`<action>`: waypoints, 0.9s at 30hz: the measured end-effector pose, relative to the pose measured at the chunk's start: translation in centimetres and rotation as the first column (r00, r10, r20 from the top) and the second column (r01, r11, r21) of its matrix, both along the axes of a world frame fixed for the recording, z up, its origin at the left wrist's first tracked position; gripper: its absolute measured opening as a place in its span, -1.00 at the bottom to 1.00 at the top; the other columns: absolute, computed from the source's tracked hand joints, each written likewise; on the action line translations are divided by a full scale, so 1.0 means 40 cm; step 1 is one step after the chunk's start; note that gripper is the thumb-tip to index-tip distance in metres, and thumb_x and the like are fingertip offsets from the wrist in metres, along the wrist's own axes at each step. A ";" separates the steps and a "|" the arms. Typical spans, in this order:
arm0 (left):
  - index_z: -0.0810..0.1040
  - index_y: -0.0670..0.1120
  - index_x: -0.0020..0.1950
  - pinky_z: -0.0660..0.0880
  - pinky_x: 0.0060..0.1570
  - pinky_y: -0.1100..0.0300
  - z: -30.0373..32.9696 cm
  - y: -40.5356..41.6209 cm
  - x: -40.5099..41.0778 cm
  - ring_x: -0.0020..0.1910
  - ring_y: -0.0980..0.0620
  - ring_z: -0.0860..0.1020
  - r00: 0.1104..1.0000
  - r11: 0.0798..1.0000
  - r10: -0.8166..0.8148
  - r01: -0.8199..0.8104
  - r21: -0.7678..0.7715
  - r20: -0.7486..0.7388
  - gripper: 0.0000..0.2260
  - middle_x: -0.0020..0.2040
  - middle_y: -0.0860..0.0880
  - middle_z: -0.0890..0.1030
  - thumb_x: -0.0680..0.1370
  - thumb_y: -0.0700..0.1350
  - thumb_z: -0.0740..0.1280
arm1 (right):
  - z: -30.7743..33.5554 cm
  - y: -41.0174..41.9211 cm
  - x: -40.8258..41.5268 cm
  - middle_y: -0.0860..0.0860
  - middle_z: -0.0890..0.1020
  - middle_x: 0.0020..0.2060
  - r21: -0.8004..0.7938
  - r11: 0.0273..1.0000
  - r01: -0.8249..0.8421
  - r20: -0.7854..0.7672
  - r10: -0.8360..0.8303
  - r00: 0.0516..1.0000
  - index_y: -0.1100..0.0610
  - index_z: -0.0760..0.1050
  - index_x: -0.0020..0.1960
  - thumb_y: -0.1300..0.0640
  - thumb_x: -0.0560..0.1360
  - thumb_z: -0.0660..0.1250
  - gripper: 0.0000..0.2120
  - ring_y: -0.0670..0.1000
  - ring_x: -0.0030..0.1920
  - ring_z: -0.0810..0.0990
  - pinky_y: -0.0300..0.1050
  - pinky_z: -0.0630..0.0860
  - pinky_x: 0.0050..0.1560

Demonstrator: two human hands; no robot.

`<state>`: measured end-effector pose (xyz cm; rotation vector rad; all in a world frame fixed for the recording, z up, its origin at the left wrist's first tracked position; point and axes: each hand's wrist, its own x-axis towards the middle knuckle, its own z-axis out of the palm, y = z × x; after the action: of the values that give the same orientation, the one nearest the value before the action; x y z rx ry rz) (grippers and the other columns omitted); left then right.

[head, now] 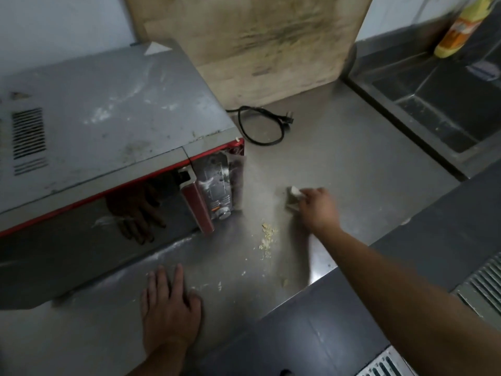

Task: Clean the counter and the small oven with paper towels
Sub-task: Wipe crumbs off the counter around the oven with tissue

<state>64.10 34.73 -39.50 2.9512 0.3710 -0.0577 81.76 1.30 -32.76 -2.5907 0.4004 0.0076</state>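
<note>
A person's left hand (169,308) lies flat, fingers straight, on the near edge of a dull stainless-steel desk (339,158), holding nothing. Just beyond it, pale yellowish crumbs (267,238) are scattered over the metal. Past the crumbs the right hand (317,206), arm stretched out across the desk, presses down on a crumpled, soiled wad of paper towel (292,196), fingers curled over it. To the left stands the small grey oven with red trim (108,126), its top smeared with white streaks, its dark glass door reflecting a hand. Behind the oven's right corner a black power cord with its plug (261,126) lies looped on the desk. Farther back a stained wooden cutting board (257,44) leans against the wall, with a steel sink basin (444,104) to the right and a blurred yellow bottle (461,25) at its rim.
</note>
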 end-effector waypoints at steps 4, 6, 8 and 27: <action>0.44 -0.06 0.49 0.17 0.41 -0.14 0.000 0.002 0.002 0.53 -0.24 0.24 1.000 1.000 -0.003 0.003 0.021 -0.014 -0.37 0.52 -0.23 0.35 0.47 0.14 0.08 | -0.036 0.043 0.080 0.15 0.50 0.09 -0.092 0.991 -0.097 -0.115 0.086 0.990 0.03 0.61 0.20 0.04 0.55 0.30 -0.74 0.24 0.04 0.57 -0.08 0.47 0.09; 0.44 -0.06 0.50 0.19 0.40 -0.15 0.003 0.002 0.004 0.53 -0.24 0.24 1.000 1.000 -0.003 0.004 0.018 -0.019 -0.37 0.52 -0.23 0.35 0.47 0.14 0.08 | -0.045 0.096 0.060 0.16 0.47 0.07 -0.118 0.983 -0.140 -0.129 0.125 0.984 0.04 0.60 0.19 0.05 0.53 0.31 -0.74 0.26 0.00 0.56 -0.06 0.48 0.06; 0.43 -0.06 0.50 0.20 0.40 -0.17 0.006 0.001 0.005 0.53 -0.24 0.24 1.000 1.000 -0.005 0.005 0.006 -0.010 -0.37 0.52 -0.23 0.35 0.47 0.14 0.08 | -0.045 0.155 0.001 0.16 0.47 0.05 -0.088 0.973 -0.214 -0.131 0.202 0.971 0.07 0.59 0.19 0.11 0.52 0.30 -0.74 0.25 -0.03 0.57 -0.05 0.48 0.03; 0.24 0.04 0.60 -0.01 0.52 -0.07 0.016 0.005 0.002 0.61 -0.13 0.04 0.997 1.000 0.002 -0.002 0.002 -0.082 -0.38 0.62 -0.14 0.17 0.54 0.18 -0.01 | 0.002 0.001 0.007 0.22 0.53 0.14 -0.045 0.998 0.039 -0.050 -0.041 0.998 0.13 0.60 0.23 0.12 0.53 0.31 -0.70 0.25 0.10 0.58 -0.05 0.46 0.19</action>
<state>64.17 34.91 -38.86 2.9572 0.3859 -0.1791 82.05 1.33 -32.67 -2.6300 0.4755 0.0513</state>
